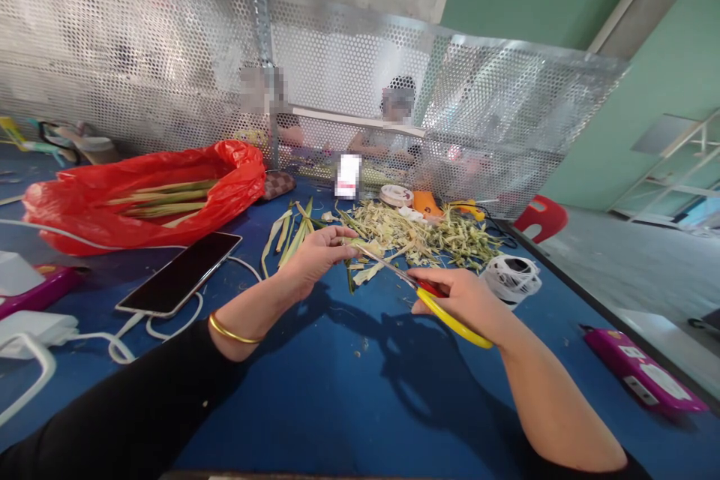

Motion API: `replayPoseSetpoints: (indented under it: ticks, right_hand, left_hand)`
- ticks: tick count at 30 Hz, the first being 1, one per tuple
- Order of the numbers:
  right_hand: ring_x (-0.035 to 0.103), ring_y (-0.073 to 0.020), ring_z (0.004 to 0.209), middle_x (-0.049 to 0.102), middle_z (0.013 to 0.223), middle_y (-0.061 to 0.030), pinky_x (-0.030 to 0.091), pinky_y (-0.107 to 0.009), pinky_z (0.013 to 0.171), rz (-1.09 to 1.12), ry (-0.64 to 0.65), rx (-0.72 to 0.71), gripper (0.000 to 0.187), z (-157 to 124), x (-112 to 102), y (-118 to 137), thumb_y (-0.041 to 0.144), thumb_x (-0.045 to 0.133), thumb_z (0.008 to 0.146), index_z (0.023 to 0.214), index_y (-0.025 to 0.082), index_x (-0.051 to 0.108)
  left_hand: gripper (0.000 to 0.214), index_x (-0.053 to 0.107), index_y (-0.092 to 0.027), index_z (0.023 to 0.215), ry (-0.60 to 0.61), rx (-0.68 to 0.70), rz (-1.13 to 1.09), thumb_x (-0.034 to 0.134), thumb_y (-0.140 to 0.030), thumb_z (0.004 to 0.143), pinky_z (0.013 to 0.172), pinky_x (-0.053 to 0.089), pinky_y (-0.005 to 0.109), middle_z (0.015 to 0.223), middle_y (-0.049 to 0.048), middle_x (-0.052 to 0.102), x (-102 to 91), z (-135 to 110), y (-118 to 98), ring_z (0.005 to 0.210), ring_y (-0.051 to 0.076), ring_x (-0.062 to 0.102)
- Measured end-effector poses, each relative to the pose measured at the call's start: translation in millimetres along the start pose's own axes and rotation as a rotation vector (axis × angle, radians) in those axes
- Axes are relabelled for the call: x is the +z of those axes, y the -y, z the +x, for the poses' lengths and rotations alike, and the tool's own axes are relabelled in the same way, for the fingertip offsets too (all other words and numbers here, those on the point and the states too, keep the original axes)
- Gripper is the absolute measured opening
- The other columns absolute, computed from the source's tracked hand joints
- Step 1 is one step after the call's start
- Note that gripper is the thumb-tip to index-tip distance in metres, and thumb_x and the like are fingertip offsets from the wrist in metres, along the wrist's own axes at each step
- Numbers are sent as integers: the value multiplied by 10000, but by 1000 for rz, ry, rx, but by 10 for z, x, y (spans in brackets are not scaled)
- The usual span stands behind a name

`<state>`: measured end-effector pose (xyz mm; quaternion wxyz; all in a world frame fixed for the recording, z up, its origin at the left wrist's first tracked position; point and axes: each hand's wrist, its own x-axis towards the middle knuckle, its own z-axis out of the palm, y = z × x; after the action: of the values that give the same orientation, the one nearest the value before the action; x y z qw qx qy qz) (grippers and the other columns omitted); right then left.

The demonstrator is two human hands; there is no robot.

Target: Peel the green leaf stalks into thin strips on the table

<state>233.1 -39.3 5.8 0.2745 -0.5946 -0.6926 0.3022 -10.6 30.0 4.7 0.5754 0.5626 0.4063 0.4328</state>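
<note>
My left hand (318, 255) pinches a small piece of pale green leaf (355, 242) between thumb and fingers. In my right hand (458, 296) is a pair of scissors (450, 321) with yellow and red handles. Its blades point left and reach the leaf at my left fingertips; whether they are fully closed is too small to tell. Behind my hands lies a heap of cut leaf scraps (416, 234), pale and green. Several long leaf strips (292, 232) rest beside my left hand.
A red plastic bag (79, 191) holding long leaves (163, 202) stands at left. Near it lie a tablet-like phone (183, 274) and white cables. A roll of white string (511, 279) and a purple power strip (641, 369) sit right. A perforated metal screen (349, 52) borders the back, people behind it.
</note>
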Motion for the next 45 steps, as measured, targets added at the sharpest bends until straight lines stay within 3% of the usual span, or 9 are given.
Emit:
replayPoseSetpoints:
  ticks: [8, 17, 25, 30, 40, 45]
  right_hand:
    - [626, -245, 711, 708, 818, -6, 482, -306, 615, -1, 19, -12, 477, -8, 1, -36, 371, 748, 610, 1073, 267, 698]
    - [613, -231, 695, 697, 793, -8, 474, -280, 585, 16, 33, 1, 466, -17, 35, -24, 391, 740, 618, 1061, 249, 704]
    - [622, -233, 734, 702, 844, -8, 474, -278, 626, -9, 48, 2, 441, -20, 53, -21, 389, 723, 647, 1062, 240, 698]
    - [630, -236, 751, 714, 862, -15, 477, -274, 647, -48, 40, 15, 478, -17, 54, -3, 437, 719, 647, 1081, 239, 690]
    - [626, -220, 727, 711, 797, -23, 464, -244, 605, -102, 40, 8, 543, -12, 59, 29, 517, 696, 638, 1082, 206, 686]
    - [543, -158, 580, 622, 648, 15, 413, -228, 516, -41, -41, -3, 513, 22, 69, 4, 482, 704, 625, 1043, 186, 701]
  left_hand:
    - [287, 629, -183, 924, 1, 8, 1, 694, -201, 645, 563, 338, 228, 673, 9, 667, -7, 0, 0, 606, 108, 559]
    - [285, 625, -170, 860, -42, -41, -54, 727, -201, 595, 441, 206, 217, 629, -11, 624, -15, 67, 67, 461, 53, 396]
    - [253, 636, -174, 834, -51, -48, -74, 730, -193, 601, 429, 180, 227, 581, -22, 578, -34, 104, 113, 448, 51, 370]
    - [277, 638, -159, 842, -48, -54, -77, 747, -208, 592, 424, 177, 223, 646, 12, 632, -43, 118, 129, 451, 45, 368]
    - [284, 631, -159, 845, -49, -66, -49, 749, -222, 594, 425, 168, 228, 559, -40, 529, -44, 115, 112, 455, 44, 352]
    - [327, 639, -163, 858, -62, -76, -44, 775, -246, 572, 434, 191, 222, 554, -45, 524, -47, 105, 113, 468, 50, 365]
